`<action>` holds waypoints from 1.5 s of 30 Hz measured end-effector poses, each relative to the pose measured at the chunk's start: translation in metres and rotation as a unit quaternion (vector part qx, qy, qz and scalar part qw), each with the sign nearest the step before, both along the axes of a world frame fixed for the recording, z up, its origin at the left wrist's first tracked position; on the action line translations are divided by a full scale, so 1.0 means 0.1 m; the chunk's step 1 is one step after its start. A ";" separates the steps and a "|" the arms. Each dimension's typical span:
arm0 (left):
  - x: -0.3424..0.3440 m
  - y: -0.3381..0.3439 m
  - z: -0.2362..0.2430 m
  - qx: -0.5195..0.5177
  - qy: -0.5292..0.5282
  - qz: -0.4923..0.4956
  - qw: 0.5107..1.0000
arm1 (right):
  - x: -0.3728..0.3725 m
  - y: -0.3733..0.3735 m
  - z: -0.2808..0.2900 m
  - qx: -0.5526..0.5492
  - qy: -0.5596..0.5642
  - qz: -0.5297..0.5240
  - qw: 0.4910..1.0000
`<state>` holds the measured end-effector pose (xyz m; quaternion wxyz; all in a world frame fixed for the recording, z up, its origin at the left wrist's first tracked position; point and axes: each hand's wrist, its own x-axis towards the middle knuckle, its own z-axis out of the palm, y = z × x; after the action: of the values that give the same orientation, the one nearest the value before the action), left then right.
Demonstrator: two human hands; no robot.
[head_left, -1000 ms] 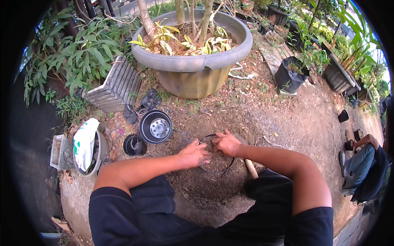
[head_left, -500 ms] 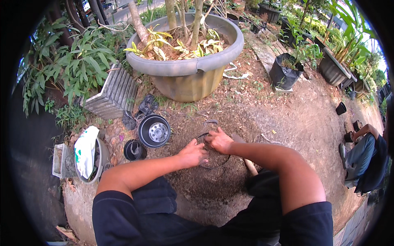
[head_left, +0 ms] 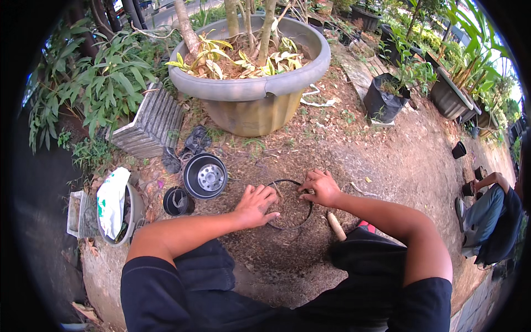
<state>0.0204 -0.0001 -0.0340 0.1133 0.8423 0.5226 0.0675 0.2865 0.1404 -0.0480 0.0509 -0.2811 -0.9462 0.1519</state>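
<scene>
Between my knees is a round pot filled with dark soil, its thin black rim standing out against similar ground. A thin pale stem shows inside the rim. My left hand lies over the left side of the rim, fingers stretched out and thumb apart. At the upper right side, my right hand touches the rim or the soil beside it, with bent fingers and the thumb spaced apart; nothing shows in it. A wooden handle rests on the ground below my right forearm; its other end is hidden.
Left of the pot stand a black empty pot and a smaller one. A grey tub holds a white bag. Ahead is a big planter with trunks. A black plant bag stands right; a person crouches far right.
My hands have drawn apart from the pot's middle to opposite sides of the rim. More of the soil inside now shows. My right forearm has shifted to the right.
</scene>
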 end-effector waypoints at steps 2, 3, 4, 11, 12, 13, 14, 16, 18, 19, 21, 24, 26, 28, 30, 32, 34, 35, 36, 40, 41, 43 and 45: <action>-0.01 -0.05 -0.07 0.002 -0.016 0.100 0.995 | 0.16 0.01 -0.01 -0.021 -0.016 -0.066 0.997; 0.00 -0.06 -0.10 0.002 -0.024 0.148 0.989 | 0.27 0.02 -0.04 -0.030 -0.031 -0.096 0.994; 0.02 -0.07 -0.10 -0.040 -0.020 0.202 0.978 | 0.38 0.02 -0.09 -0.040 -0.046 -0.126 0.990; -0.12 -0.25 -0.45 -0.268 -0.108 0.323 0.901 | 1.04 -0.22 -0.49 -0.196 -0.267 -0.225 0.916; -0.10 -0.26 -0.35 -0.289 -0.084 0.297 0.906 | 1.12 -0.29 -0.48 -0.203 -0.301 -0.215 0.907; -0.09 -0.25 -0.36 -0.282 -0.082 0.289 0.911 | 1.24 -0.32 -0.63 -0.224 -0.292 -0.201 0.908; -0.07 -0.24 -0.38 -0.275 -0.079 0.282 0.916 | 1.37 -0.33 -0.84 -0.246 -0.283 -0.186 0.908; -0.09 -0.24 -0.41 -0.264 -0.074 0.274 0.922 | 1.39 -0.40 -1.06 -0.263 -0.256 -0.175 0.914; -0.11 -0.23 -0.41 -0.256 -0.071 0.263 0.928 | 1.35 -0.42 -1.12 -0.256 -0.195 -0.214 0.922; -0.10 -0.22 -0.39 -0.259 -0.069 0.264 0.927 | 1.33 -0.42 -1.13 -0.252 -0.165 -0.233 0.925; -0.09 -0.22 -0.35 -0.265 -0.066 0.269 0.924 | 1.26 -0.38 -1.08 -0.227 -0.134 -0.286 0.921; -0.14 -0.26 -0.42 -0.225 -0.061 0.263 0.936 | 1.13 -0.38 -0.68 -0.175 -0.166 -0.291 0.926; -0.09 -0.29 -0.32 -0.220 -0.083 0.263 0.936 | 1.14 -0.40 -0.62 -0.168 -0.191 -0.280 0.926; -0.06 -0.29 -0.29 -0.201 -0.095 0.257 0.941 | 1.22 -0.52 -0.71 -0.194 -0.192 -0.276 0.922; -0.10 -0.31 -0.41 -0.170 -0.098 0.247 0.949 | 1.21 -0.70 -0.80 -0.233 -0.157 -0.263 0.923; -0.14 -0.28 -0.45 -0.192 -0.089 0.246 0.946 | 1.18 -0.79 -0.85 -0.269 -0.132 -0.254 0.920; -0.15 -0.23 -0.46 -0.215 -0.088 0.242 0.942 | 1.21 -0.76 -0.90 -0.289 -0.117 -0.236 0.921; -0.17 -0.20 -0.46 -0.224 -0.092 0.239 0.940 | 1.23 -0.73 -0.92 -0.298 -0.109 -0.227 0.921; -0.19 -0.19 -0.47 -0.233 -0.095 0.236 0.939 | 1.24 -0.67 -0.95 -0.297 -0.132 -0.223 0.919; -0.26 -0.14 -0.59 -0.249 -0.128 0.203 0.938 | 1.32 -0.45 -0.88 -0.299 -0.176 -0.224 0.911; -0.26 -0.12 -0.58 -0.260 -0.130 0.195 0.937 | 1.34 -0.41 -0.82 -0.302 -0.176 -0.227 0.909; -0.30 -0.12 -0.52 -0.281 -0.132 0.194 0.931 | 1.25 -0.36 -0.52 -0.283 -0.183 -0.265 0.903; -0.29 -0.10 -0.50 -0.304 -0.133 0.199 0.922 | 1.26 -0.31 -0.27 -0.284 -0.175 -0.271 0.903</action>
<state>-0.0089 -0.0104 -0.0843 0.4169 0.6294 0.6547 0.0379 0.4127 0.1089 -0.0746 -0.1585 -0.5515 -0.7438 0.3428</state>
